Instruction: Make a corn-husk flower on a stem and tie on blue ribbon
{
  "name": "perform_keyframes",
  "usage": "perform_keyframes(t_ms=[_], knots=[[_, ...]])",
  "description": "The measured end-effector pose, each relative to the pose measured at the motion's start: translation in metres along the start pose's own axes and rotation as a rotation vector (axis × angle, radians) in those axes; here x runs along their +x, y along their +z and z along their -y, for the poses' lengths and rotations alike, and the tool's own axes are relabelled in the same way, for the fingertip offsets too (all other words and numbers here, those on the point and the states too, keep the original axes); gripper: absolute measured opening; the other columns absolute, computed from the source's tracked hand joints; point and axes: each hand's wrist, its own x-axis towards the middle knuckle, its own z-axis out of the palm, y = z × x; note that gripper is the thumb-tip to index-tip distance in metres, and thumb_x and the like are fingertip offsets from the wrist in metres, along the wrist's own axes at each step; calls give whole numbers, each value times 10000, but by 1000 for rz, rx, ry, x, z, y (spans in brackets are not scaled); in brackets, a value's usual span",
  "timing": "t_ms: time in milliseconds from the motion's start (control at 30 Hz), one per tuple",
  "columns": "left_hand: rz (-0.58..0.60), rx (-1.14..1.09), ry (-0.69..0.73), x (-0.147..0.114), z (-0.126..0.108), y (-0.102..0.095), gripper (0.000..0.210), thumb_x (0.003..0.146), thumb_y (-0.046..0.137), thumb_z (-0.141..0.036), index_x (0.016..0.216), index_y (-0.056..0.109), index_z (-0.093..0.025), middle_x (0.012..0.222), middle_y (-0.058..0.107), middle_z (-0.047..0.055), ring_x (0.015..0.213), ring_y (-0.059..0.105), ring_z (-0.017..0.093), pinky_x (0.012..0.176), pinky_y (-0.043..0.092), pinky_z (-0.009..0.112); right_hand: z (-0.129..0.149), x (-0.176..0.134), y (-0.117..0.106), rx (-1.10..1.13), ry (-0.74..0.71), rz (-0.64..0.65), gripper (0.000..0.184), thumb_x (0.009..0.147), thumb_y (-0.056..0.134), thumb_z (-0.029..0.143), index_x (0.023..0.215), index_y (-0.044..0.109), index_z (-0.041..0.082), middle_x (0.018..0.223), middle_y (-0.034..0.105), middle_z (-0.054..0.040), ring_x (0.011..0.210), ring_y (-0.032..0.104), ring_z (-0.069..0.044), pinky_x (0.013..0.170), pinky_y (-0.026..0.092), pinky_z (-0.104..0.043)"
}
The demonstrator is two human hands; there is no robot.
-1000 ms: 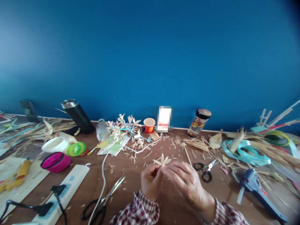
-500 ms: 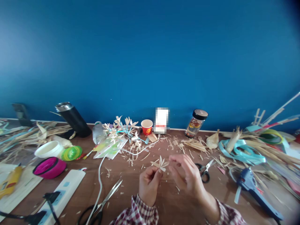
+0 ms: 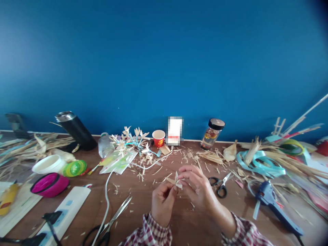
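Low in the middle of the head view, my left hand point(image 3: 164, 201) pinches a small pale corn-husk flower point(image 3: 176, 182) by its base, petals pointing up and outward. My right hand point(image 3: 198, 186) reaches in from the right, its thumb and fingertips closed at the flower's right-hand petals. The fingers partly hide the petals there. Scissors with black handles point(image 3: 112, 222) lie open to the left of my left hand. A smaller pair of scissors point(image 3: 221, 188) rests just beyond my right hand.
Finished husk flowers on blue stems point(image 3: 135, 140) lie near the wall beside a red paper cup point(image 3: 158, 138). A glass jar point(image 3: 212, 135) and black flask point(image 3: 77, 131) stand behind. A blue glue gun point(image 3: 278, 208) is at right, a power strip point(image 3: 65, 213) at left. Husk scraps litter the table.
My right hand has moved left, from beside the flower onto its petals. My left hand keeps its pinch on the flower. The whole view has shifted slightly.
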Motion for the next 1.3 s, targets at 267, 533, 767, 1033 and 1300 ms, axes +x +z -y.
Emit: perform_keyframes(t_ms=[267,533,767,1033,1300], knots=[[-46,60,44,-1,4,-3,201,756,576,-290,635,631,-139,545,517,-6,493,409,92,467,332,194,-2,-11,2,-65,-133,-24,161,798,507,95,851,599,217,974,566,-65,876,539,-188,758,452,-342],[-32,72,54,0,5,-1,218,777,554,-302,664,638,-135,575,559,11,544,462,113,527,376,210,-3,-23,7,-71,-110,-33,189,787,517,62,881,584,212,1069,504,-74,940,516,-185,778,445,-325],[-55,73,46,-1,3,-1,240,770,553,-311,621,625,-136,554,559,9,531,461,117,526,381,213,-2,-27,10,-34,-57,-25,185,792,501,72,850,598,218,1097,479,-74,924,527,-176,771,454,-314],[-29,72,57,-2,4,-1,203,765,569,-302,657,631,-143,529,499,-14,479,416,94,463,342,197,6,-15,-9,138,116,-182,145,820,505,156,914,592,225,1047,522,-72,964,532,-188,822,438,-325],[28,138,123,-5,4,0,204,775,560,-284,645,639,-147,586,519,7,527,436,106,499,353,210,12,-1,-12,126,218,75,177,756,599,208,930,631,213,1150,498,-90,1054,506,-227,887,421,-377]])
